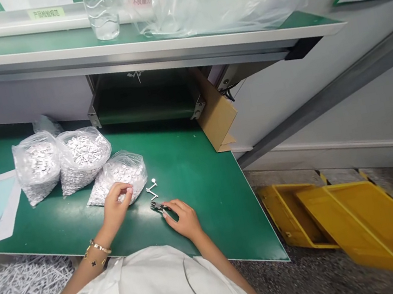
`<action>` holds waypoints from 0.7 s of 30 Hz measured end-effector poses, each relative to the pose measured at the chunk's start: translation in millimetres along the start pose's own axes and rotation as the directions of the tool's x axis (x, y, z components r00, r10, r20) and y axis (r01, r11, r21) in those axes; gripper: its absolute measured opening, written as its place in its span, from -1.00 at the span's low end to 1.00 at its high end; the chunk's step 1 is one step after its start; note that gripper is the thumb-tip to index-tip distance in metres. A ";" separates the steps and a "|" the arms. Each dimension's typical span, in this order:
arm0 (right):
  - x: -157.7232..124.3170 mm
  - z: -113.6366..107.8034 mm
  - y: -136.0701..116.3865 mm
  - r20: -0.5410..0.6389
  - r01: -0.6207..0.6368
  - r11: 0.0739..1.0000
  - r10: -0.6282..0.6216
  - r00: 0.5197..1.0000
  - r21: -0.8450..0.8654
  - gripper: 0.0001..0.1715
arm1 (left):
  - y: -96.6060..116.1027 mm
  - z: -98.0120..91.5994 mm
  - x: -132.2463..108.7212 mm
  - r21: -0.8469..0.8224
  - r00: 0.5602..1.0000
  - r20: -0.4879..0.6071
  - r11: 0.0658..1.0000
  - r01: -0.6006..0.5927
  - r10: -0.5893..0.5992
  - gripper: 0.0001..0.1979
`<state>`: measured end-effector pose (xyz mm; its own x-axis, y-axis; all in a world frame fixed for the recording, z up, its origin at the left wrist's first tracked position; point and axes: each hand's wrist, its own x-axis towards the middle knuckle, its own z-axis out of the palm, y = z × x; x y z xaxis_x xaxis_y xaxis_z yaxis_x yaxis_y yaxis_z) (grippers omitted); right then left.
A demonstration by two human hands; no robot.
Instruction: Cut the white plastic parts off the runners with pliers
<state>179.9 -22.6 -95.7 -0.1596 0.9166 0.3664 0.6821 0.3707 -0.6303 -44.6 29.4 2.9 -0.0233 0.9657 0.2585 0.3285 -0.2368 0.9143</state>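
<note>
right hand [186, 219] is gripping small pliers [156, 205] over the green table [185, 169], a white plastic piece [153, 194] lying just beyond the tips; left hand [114, 204] is hovering at the rightmost bag [141, 169] of white bits [119, 172], thumb and finger close, can't tell if they're pinching anything; two more filled bags [84, 159] are standing left of it

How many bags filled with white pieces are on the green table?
3: left bag, middle bag, and right bag by the left hand. Plastic behind them may be another.
</note>
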 end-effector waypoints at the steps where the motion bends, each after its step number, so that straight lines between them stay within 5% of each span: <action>1: 0.1 -0.1 -0.1 0.004 0.000 1.000 0.000 1.000 -0.001 -0.67 | 1.4 -5.0 7.1 0.084 0.997 -0.027 0.994 -0.071 0.074 -0.86; 7: 0.4 -0.7 -0.8 0.012 -0.001 1.000 0.001 1.000 -0.017 -0.67 | -18.2 -20.4 46.3 0.435 0.969 0.053 0.868 -0.240 0.241 -0.82; 13: 0.8 -0.5 -0.6 0.009 -0.009 1.000 0.009 1.000 -0.028 -0.66 | -27.5 -7.1 41.4 0.454 0.955 0.041 0.846 -0.280 0.294 -0.78; 21: 1.2 0.2 -0.8 0.050 -0.017 0.998 0.020 0.999 -0.059 -0.66 | -5.7 39.6 43.3 0.434 0.835 0.485 0.757 -0.488 0.261 -0.76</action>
<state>179.0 -21.7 -94.9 -0.1814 0.9302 0.3190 0.7255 0.3456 -0.5952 -10.1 76.8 -3.5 0.5241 0.7960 0.3029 0.6697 -0.6049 0.4309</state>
